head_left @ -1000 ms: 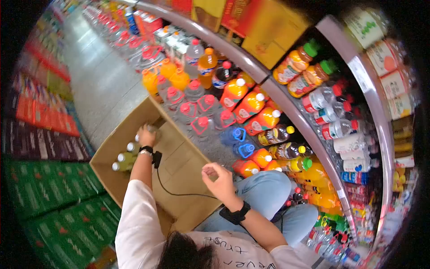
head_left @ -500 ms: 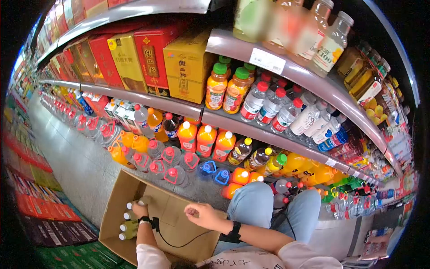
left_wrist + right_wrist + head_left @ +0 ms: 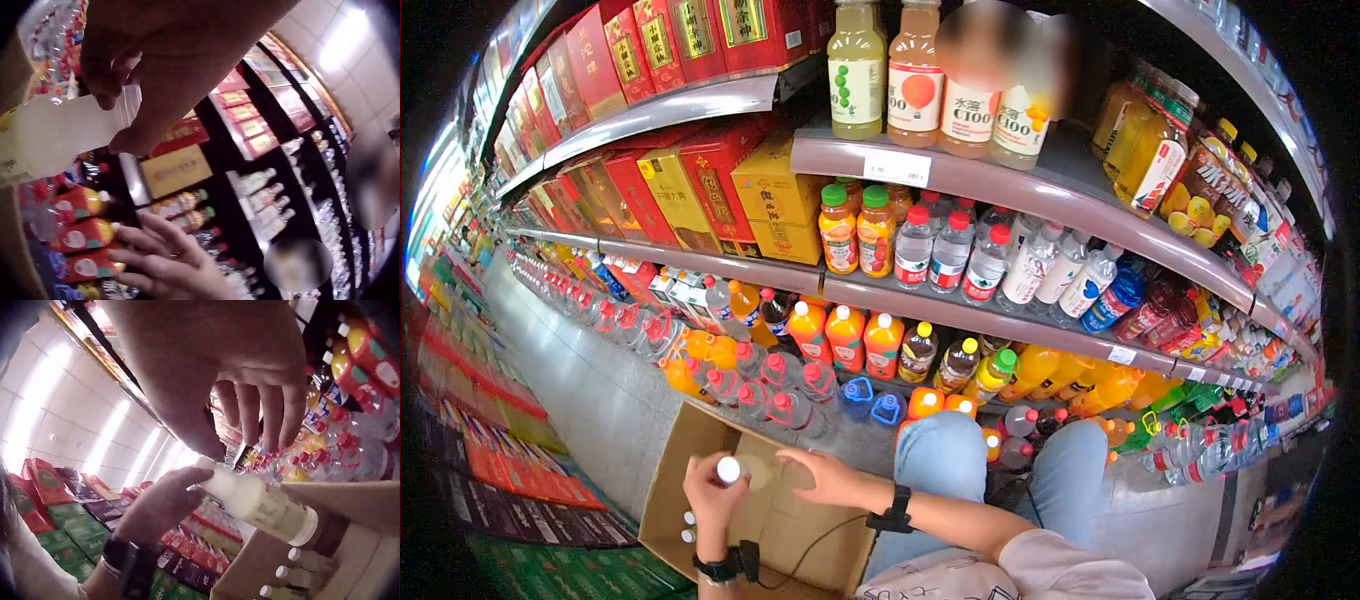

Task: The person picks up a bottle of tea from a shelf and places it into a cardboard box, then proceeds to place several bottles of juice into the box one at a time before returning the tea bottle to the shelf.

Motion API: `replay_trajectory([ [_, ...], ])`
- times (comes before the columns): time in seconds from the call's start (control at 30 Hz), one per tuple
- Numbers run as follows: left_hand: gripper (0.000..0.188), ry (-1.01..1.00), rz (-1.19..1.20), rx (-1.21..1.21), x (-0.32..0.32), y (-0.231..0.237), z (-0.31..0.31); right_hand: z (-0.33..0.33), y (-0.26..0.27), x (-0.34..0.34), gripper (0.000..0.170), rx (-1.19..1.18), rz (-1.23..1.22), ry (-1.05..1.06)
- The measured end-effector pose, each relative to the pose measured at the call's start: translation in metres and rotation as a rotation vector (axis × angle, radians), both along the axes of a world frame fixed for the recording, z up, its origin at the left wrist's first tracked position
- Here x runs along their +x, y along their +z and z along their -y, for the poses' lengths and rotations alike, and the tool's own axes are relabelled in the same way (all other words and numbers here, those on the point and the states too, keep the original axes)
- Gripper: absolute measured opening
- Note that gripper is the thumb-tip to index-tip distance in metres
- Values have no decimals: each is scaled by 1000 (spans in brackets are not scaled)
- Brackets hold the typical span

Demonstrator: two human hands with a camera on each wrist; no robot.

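My left hand (image 3: 712, 492) grips a bottle of pale, cloudy drink (image 3: 275, 515) around its neck, just below the white cap. In the head view the bottle tips over the cardboard box (image 3: 805, 535), its cap toward the camera. The right hand (image 3: 832, 479) is beside the bottle's body, fingers spread and holding nothing. From the left wrist view, the right hand's fingers (image 3: 147, 250) extend below the bottle. Several white-capped bottles (image 3: 297, 575) stand inside the box along one side, partly hidden by the left arm in the head view.
Shelves ahead hold juice bottles (image 3: 855, 235), water bottles (image 3: 950, 250) and gift boxes (image 3: 775, 205). Large water jugs (image 3: 785, 410) and blue-capped jugs (image 3: 887, 407) stand on the floor beyond the box. Green cartons (image 3: 72, 525) are stacked on the left. The person's knees (image 3: 945, 455) are right of the box.
The left hand has lifted a bottle up from among those in the box. The right hand has moved left toward it, fingers opening out. The head view has tilted up toward the shelves.
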State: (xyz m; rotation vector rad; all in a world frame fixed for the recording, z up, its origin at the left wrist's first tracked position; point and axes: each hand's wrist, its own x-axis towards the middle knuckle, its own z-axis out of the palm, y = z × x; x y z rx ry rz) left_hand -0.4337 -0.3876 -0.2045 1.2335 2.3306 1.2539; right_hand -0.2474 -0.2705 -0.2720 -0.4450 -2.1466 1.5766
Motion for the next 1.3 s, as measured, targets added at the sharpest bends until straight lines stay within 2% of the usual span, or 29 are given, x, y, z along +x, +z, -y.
replay_trajectory([
  [0.1, 38, -176, 117, -48, 40, 69, -33, -12, 39, 24, 77, 121, 11, -49],
  [0.13, 40, -306, -1, -67, 42, 74, -42, -17, 38, 32, 81, 175, -11, -80],
  [0.23, 42, -571, 80, 64, 68, 98, -82, -36, 69, 63, 81, 182, 41, -218],
  [0.3, 44, -645, 165, 121, 94, 122, -110, -56, 84, 87, 76, 130, -24, -254],
  [0.33, 45, -696, 69, 77, 105, 141, -121, -63, 100, 102, 75, 213, -29, -329],
  [0.37, 48, -774, 164, 128, 112, 141, -134, -71, 111, 114, 71, 264, -98, -385],
  [0.5, 49, -857, 377, 417, 154, 154, -169, -106, 168, 167, 64, 198, -93, -570],
  [0.53, 48, -882, 285, 409, 157, 155, -172, -120, 183, 179, 63, 250, -129, -605],
  [0.63, 47, -897, 427, 367, 171, 157, -167, -156, 245, 214, 57, 318, -224, -788],
  [0.7, 43, -879, 446, 350, 166, 143, -169, -188, 281, 233, 55, 402, -344, -860],
  [0.8, 41, -805, 537, 316, 161, 132, -164, -222, 330, 251, 54, 476, -304, -998],
  [0.9, 38, -739, 565, 310, 153, 123, -158, -257, 347, 259, 48, 485, -296, -1044],
  [1.17, 32, -594, 575, 280, 124, 97, -136, -313, 341, 255, 53, 481, -261, -1159],
  [1.3, 32, -599, 582, 252, 117, 93, -135, -325, 338, 252, 57, 515, -221, -1109],
])
